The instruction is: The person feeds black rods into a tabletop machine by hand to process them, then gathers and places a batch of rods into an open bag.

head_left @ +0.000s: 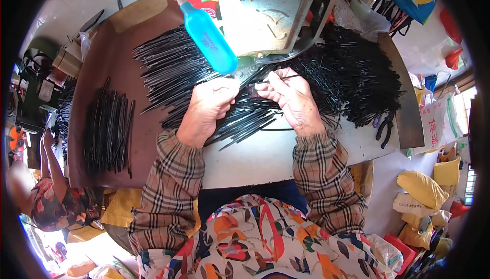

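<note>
My right hand [297, 103] is closed, pinching a thin black rod [292, 76] between thumb and fingers. Close by on the left, my left hand [206, 108] is closed too, its fingertips pressed together just under the tip of a blue lamp-like piece [209, 39]. What it holds, if anything, is hidden. Both hands are at the base of a metal machine [268, 29], lit very brightly on its front. Under and around them lie loose black rods [245, 126], with a fanned bundle [171, 67] on the left and a thick heap [367, 75] on the right.
A separate row of black rods [108, 131] lies on the brown table covering [87, 95] at left. Black-handled pliers [386, 127] rest near the right edge. Another person [53, 192] is at far left. Yellow packages [423, 189] are piled at right.
</note>
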A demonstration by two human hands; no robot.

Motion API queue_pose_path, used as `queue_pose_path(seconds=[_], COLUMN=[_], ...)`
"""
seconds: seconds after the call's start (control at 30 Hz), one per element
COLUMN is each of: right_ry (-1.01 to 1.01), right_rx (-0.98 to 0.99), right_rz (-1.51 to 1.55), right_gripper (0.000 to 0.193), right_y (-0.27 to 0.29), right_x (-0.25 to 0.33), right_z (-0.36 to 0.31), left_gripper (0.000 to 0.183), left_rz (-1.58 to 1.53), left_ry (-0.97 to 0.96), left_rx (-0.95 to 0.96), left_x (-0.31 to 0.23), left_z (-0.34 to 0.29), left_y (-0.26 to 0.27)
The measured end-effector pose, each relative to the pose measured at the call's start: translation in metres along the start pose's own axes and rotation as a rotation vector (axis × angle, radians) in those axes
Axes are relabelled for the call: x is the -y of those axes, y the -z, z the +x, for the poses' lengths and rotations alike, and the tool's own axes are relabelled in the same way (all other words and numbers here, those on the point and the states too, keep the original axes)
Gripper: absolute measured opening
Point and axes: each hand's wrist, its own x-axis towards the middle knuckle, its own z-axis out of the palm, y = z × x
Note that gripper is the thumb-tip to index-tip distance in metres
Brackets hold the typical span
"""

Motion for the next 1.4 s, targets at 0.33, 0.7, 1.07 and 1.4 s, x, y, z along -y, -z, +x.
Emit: queue_pose_path(seconds=[0.33,0.7,1.07,1.4], right_ry=[0.096,0.230,0.219,0.249], right_rx=[-0.027,-0.091,-0.098,-0.060], right_rz=[0.028,0.103,0.072,0.041], right_gripper=[0.017,0.014,0.012,0.013], right_y=[0.000,-0.003,0.002,0.002], right_x=[-0.008,-0.017,-0.012,-0.011], right_z=[0.002,0.024,0.029,0.024], left_gripper=[0.018,0.014,0.014,0.016], left_rz=[0.082,0.134,0.124,0.092], left_ry=[-0.062,-0.290,-0.291,-0.165], left_rx=[-0.013,-0.039,0.001,-0.004], left_x=[0.001,-0.003,-0.005,-0.011], left_z=[0.003,0.031,0.041,0.042], left_y=[-0.011,-0.007,-0.008,-0.003])
